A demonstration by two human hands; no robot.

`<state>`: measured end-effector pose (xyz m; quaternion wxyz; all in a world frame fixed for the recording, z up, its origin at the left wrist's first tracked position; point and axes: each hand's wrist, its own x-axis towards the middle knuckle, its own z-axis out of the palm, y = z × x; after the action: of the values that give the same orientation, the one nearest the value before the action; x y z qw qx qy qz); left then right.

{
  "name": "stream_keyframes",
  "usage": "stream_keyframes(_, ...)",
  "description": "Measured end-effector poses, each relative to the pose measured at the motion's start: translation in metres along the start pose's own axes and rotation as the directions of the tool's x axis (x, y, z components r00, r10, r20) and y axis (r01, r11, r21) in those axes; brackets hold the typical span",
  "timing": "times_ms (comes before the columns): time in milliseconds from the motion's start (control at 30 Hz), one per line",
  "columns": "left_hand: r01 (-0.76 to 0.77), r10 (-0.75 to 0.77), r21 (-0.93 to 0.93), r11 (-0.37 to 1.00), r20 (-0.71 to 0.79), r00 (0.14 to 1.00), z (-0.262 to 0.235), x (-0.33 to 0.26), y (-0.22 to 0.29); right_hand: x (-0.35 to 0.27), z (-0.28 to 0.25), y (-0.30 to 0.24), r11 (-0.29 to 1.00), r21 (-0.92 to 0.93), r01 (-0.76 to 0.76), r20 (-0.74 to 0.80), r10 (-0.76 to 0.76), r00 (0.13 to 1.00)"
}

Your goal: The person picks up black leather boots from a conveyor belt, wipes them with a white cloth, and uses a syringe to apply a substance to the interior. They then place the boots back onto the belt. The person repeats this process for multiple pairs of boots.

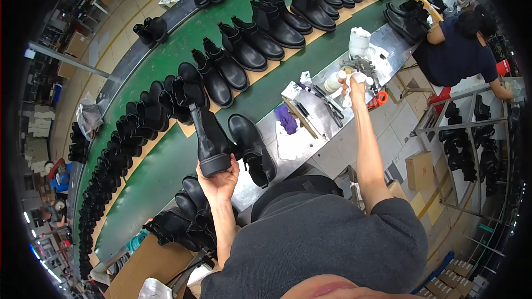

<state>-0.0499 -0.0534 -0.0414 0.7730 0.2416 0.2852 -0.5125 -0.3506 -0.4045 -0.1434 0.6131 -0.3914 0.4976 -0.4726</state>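
My left hand (221,184) is wrapped round the heel end of a black ankle boot (207,143), which it holds up over the table edge. Beside it another black boot (249,144) lies tilted, its opening toward me. My right arm stretches out to the far right of the bench, where my right hand (356,89) is closed on a crumpled white cloth (359,77). Close by that hand are a white bottle (334,82) and a larger white container (359,41). A purple cloth (286,119), a white pad (296,143) and several pen-like tools (330,105) lie nearer to me.
Long rows of black boots (244,44) line the curved green table (183,158). More boots (188,210) are heaped at my lower left by a cardboard box (147,268). An orange tape roll (382,98) sits at the bench edge. Another person (460,50) works at the right near a metal rack (471,133).
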Motion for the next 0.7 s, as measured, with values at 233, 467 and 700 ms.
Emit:
stream_keyframes(233, -0.007, 0.007, 0.012, 1.0, 0.024, 1.0, -0.002, -0.001, -0.004, -0.014, -0.008, 0.059, 0.928, -0.305, 0.215, 0.177, -0.166, 0.97)
stream_keyframes(467, -0.136, 0.137, -0.016, 0.991, 0.043, 0.99, -0.006, -0.006, -0.012, -0.094, 0.003, 0.088, 0.494, -0.642, 0.586, 0.454, -0.37, 0.81)
stream_keyframes(700, -0.286, 0.266, 0.294, 0.912, 0.105, 0.958, 0.008, 0.001, -0.012, 0.062, -0.031, 0.039, 0.937, -0.317, -0.145, -0.016, 0.148, 0.989)
